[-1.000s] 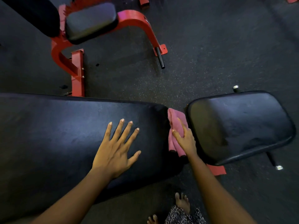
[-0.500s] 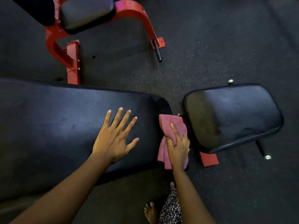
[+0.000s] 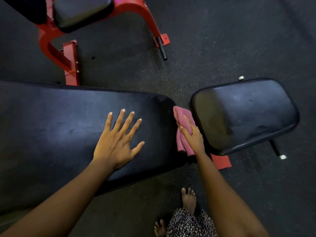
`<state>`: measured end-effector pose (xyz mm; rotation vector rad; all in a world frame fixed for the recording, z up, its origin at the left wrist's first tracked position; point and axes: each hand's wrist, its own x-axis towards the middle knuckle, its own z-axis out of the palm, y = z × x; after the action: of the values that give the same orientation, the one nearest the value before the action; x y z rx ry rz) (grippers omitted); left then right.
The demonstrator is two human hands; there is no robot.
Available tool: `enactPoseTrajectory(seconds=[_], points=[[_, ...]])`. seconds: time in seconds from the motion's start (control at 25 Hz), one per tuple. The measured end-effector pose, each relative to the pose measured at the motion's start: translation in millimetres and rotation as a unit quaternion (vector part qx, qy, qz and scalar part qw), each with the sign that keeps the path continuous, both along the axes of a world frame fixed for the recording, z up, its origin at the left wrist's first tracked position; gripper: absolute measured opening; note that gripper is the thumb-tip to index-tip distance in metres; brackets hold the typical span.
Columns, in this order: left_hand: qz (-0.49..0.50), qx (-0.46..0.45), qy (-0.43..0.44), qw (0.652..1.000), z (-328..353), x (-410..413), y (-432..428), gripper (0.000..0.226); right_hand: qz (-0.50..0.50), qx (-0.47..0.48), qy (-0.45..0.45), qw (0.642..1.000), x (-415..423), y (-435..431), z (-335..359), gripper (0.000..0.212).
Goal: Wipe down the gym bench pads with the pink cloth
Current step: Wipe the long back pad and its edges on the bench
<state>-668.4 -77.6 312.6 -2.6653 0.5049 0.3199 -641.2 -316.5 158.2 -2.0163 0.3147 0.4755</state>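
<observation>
Here, the long black bench pad [image 3: 59,130], smooth matte vinyl with rounded corners, bears the left hand [image 3: 118,142], flat, fingers spread, holding nothing. Between it and the shorter, shinier seat pad [image 3: 248,113], the right hand [image 3: 193,137] presses the soft, folded pink cloth [image 3: 182,120] against the long pad's end with straight fingers.

Two bare arms reach forward. The left arm [image 3: 68,194] ends in the left hand [image 3: 118,142], palm down, fingers straight and fanned wide, thumb splayed. The right arm [image 3: 222,194] ends in the right hand [image 3: 192,135], fingers straight and together, pressing a pink cloth [image 3: 181,142] beneath fingertips and palm.
</observation>
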Motion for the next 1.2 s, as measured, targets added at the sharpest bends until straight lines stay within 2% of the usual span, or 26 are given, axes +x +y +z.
enactPoseTrajectory(seconds=[0.12,0.24,0.28,0.4,0.48,0.64,0.84,1.08,1.2], points=[[0.003,0.011,0.0,1.0,1,0,-1,0.072,-0.134,0.066,0.028,0.988,-46,2,5,0.062],[0.004,0.014,0.0,1.0,3,0,-2,0.076,-0.275,0.077,0.04,0.957,-70,23,9,0.048],[0.006,0.015,0.003,1.0,3,-1,-2,0.078,-0.322,0.081,0.06,0.941,-73,30,10,0.046],[0.015,0.006,0.016,1.0,7,0,-6,0.08,-0.471,0.13,0.136,0.862,-87,55,24,0.049],[0.021,-0.023,0.028,0.999,17,-6,-6,0.071,-0.512,0.155,0.145,0.832,-98,72,42,0.052],[-0.008,-0.018,0.04,0.999,51,-59,18,0.064,-0.531,0.186,0.149,0.813,-116,109,82,0.059],[-0.017,-0.025,-0.033,0.999,94,-127,87,0.065,-0.496,0.191,0.12,0.838,-142,168,130,0.056],[-0.01,-0.012,-0.097,0.995,121,-168,149,0.061,-0.442,0.204,0.079,0.87,-176,235,188,0.052],[-0.013,-0.061,-0.122,0.991,124,-174,156,0.057,-0.366,0.197,0.038,0.909,-198,257,215,0.052]])
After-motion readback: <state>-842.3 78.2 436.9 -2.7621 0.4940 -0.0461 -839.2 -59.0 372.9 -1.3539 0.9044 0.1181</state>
